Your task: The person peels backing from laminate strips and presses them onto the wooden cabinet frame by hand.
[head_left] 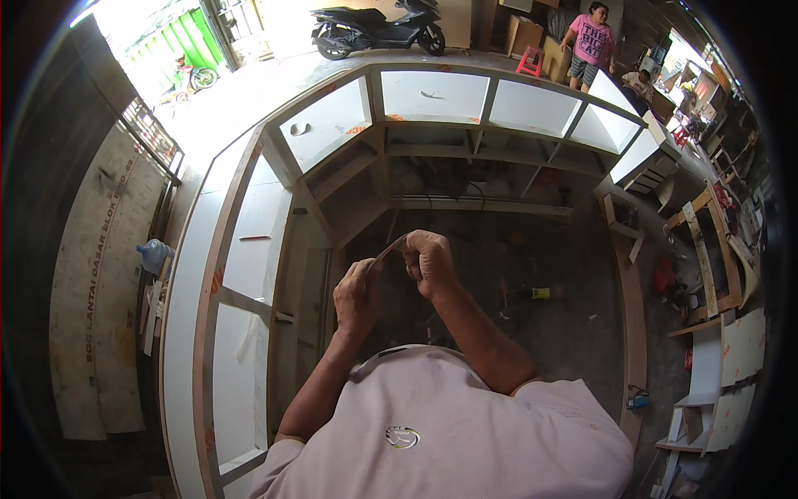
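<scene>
My left hand (356, 295) and my right hand (428, 264) are raised in front of my chest, both closed on a thin brownish strip (387, 250) that slants up from left to right between them. Its material is too small to make out. Around them stands a large wooden cabinet frame (225, 249) with white-lined compartments (432, 98) along its top, bending round from the left across the back. Brown open shelves (342, 166) lie under the back compartments, beyond my hands.
A blue water jug (155, 256) and leaning boards (91, 291) are left; a dark scooter (374, 32), red stool (529, 60), person in pink (588, 46) and another seated person (638, 83) are behind. Wooden frames (706, 249), white panels (740, 349) and a blue tool (638, 397) lie right.
</scene>
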{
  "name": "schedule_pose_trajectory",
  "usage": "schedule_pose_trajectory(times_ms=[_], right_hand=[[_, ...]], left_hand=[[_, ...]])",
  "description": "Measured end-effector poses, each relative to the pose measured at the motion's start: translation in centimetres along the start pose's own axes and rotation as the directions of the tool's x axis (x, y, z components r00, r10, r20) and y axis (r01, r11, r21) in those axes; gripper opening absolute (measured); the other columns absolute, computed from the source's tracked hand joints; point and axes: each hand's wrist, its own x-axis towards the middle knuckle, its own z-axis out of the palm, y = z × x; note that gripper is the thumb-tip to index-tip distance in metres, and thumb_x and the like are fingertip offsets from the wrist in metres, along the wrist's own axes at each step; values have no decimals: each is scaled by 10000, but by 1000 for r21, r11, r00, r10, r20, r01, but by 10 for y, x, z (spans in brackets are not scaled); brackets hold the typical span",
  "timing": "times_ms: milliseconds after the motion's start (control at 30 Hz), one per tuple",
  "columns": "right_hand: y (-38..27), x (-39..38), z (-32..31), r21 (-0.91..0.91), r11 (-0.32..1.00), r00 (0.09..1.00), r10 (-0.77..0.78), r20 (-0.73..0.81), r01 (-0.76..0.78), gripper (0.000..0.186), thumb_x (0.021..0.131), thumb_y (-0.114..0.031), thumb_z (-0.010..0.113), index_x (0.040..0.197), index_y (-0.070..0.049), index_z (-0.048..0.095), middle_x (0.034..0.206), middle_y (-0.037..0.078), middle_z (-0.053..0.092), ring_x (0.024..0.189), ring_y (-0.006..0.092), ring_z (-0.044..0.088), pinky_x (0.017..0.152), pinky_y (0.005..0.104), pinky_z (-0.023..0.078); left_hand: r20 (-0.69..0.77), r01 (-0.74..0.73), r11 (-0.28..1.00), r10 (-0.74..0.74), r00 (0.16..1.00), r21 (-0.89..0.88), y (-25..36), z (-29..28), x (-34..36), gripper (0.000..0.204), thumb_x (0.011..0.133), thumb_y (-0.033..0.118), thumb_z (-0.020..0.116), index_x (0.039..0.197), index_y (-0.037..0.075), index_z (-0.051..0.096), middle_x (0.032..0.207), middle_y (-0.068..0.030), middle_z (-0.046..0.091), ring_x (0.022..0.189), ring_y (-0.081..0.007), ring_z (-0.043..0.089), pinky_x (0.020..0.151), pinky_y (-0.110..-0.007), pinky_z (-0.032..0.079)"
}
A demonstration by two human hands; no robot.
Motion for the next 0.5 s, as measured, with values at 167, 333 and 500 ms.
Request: schedule_pose_trajectory(times_ms=[167,333,500], right_hand=[[14,-2,3,22,999,1000,22,22,-23,148,816,-72,627,678,-79,575,559,-22,471,407,47,337,369,239,209],[30,-12,6,-27,997,996,73,53,-71,148,801,-61,639,672,-82,571,556,-21,471,400,48,343,367,237,220],[31,-13,-3,167,981,981,70,180,-100,138,806,-74,626,677,-78,575,547,-9,475,367,70,348,355,240,237]], left_hand=[[107,330,902,-312,944,-277,0,3,-6,189,1041,193,568,1049,52,694,701,-67,627,609,-191,630,585,-350,494],[184,455,672,-436,881,-585,-4,1,1,260,1088,255,522,1035,52,677,655,14,564,583,-73,553,544,-247,447],[325,498,565,-383,865,-658,-8,-8,0,355,1102,365,465,1063,59,640,687,15,556,574,-82,538,532,-239,440]])
